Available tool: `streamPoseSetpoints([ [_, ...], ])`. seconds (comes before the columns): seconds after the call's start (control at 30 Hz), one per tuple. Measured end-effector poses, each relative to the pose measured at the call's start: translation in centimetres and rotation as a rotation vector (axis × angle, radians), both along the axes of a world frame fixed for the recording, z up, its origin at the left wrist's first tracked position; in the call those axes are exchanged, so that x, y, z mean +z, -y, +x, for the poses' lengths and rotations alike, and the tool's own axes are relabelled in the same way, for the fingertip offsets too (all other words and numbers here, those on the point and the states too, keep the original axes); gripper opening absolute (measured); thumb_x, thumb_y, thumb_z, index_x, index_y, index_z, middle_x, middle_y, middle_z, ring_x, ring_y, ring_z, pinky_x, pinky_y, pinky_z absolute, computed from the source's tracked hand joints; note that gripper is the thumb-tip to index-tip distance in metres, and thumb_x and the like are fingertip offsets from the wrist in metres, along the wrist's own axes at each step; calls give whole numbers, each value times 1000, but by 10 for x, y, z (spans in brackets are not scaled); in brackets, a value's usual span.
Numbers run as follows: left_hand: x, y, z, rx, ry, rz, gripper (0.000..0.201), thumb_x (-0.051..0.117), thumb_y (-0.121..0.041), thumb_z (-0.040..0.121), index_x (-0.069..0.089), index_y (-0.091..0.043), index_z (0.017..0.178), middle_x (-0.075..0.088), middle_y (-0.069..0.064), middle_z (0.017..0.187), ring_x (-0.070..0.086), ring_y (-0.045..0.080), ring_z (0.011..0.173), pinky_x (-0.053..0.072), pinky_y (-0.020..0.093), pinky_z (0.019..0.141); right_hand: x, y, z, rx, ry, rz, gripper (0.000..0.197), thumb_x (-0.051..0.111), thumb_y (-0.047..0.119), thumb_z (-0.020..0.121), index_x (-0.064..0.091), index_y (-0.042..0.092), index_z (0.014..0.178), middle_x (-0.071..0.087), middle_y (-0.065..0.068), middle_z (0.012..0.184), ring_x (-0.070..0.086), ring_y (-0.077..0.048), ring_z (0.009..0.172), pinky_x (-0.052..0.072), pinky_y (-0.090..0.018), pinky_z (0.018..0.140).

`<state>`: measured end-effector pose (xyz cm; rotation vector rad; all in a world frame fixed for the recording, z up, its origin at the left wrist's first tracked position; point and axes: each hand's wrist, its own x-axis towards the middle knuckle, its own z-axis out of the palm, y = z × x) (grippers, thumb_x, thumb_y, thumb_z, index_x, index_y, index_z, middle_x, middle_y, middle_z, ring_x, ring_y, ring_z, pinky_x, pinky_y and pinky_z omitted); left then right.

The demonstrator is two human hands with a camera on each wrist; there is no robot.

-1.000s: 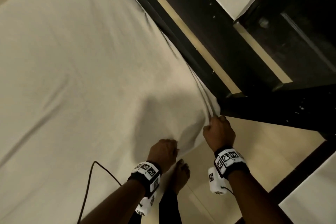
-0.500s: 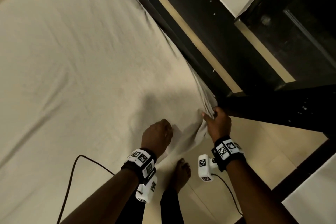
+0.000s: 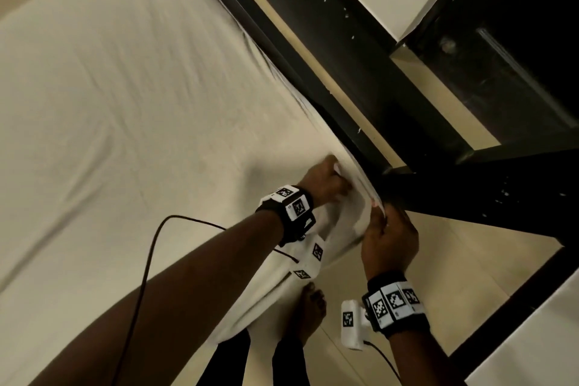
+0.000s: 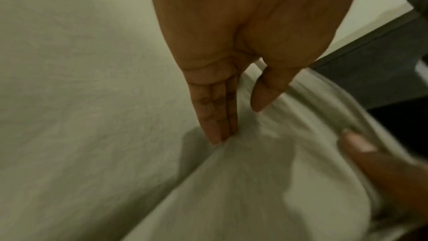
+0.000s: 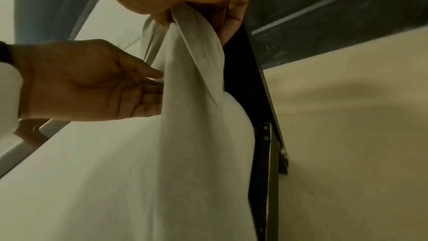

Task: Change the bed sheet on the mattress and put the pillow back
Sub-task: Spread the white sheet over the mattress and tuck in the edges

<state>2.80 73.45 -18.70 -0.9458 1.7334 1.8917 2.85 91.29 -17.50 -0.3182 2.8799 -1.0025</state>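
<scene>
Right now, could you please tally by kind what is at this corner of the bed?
Hands: 2, left hand and right hand
Bed sheet: 1
Wrist bands: 2
Bare foot: 1
Total: 6

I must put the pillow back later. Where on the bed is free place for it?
The wide white bed sheet lies bare left of the left hand, up to the dark bed frame. The corner is crowded: there the right hand pinches the sheet's bunched edge.

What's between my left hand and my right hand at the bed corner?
Only a raised fold of the bed sheet, pinched by the right hand and touched by the left hand; the right wrist view shows it.
</scene>
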Motion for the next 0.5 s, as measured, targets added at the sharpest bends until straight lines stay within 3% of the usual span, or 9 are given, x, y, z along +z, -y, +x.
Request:
streamPoseSetpoints([
  [0.07, -6, -7, 2, -259, 27, -141, 58, 63, -15, 87, 48, -14, 144, 63, 13, 135, 61, 32, 121, 50, 36, 103, 6, -3, 1, 24, -84, 13, 34, 49, 26, 97, 71, 1, 104, 72, -16, 96, 65, -32, 87, 40, -26, 71],
  [0.13, -12, -8, 7, -345, -2, -200, 57, 58, -11, 93, 47, -12, 149, 57, 7, 145, 53, 26, 132, 40, 29, 108, 13, -5, 2, 24, -121, -7, 36, 49, 26, 97, 71, -1, 108, 71, -18, 98, 63, -32, 89, 39, -24, 70],
  [0.2, -16, -5, 12, -259, 17, -91, 63, 60, -10, 92, 42, -16, 152, 62, 4, 140, 54, 24, 131, 41, 38, 114, 13, -8, 1, 8, -103, 15, 36, 49, 25, 96, 71, -2, 106, 70, -20, 95, 65, -34, 84, 36, -22, 69],
  [0.27, -17, -3, 15, -89, -16, -29, 64, 66, -19, 85, 47, -21, 146, 69, 6, 127, 63, 26, 118, 50, 44, 105, 7, -12, 0, -22, -40, 64, 34, 50, 22, 94, 71, -2, 104, 71, -22, 92, 68, -38, 82, 36, -27, 70],
  [0.37, -18, 7, 16, -53, -178, -400, 42, 68, -12, 88, 60, -13, 130, 72, 9, 116, 68, 26, 107, 52, 35, 95, -3, -20, -2, -77, 49, 124, 36, 46, 22, 92, 71, 0, 106, 72, -23, 95, 68, -42, 85, 36, -31, 71],
  [0.43, -15, 20, 15, -201, -249, -724, 45, 66, -9, 87, 59, -11, 132, 64, 11, 129, 61, 30, 119, 51, 37, 96, -5, -21, -2, -74, 45, 141, 36, 46, 19, 92, 71, -1, 107, 71, -24, 95, 68, -42, 84, 37, -32, 71],
  [0.5, -17, 35, 14, -457, -210, -943, 57, 68, -20, 88, 51, -18, 142, 46, 13, 149, 41, 33, 139, 45, 45, 107, -3, -19, -2, -61, 15, 148, 35, 46, 17, 92, 70, -4, 107, 71, -25, 96, 68, -43, 84, 38, -32, 72],
])
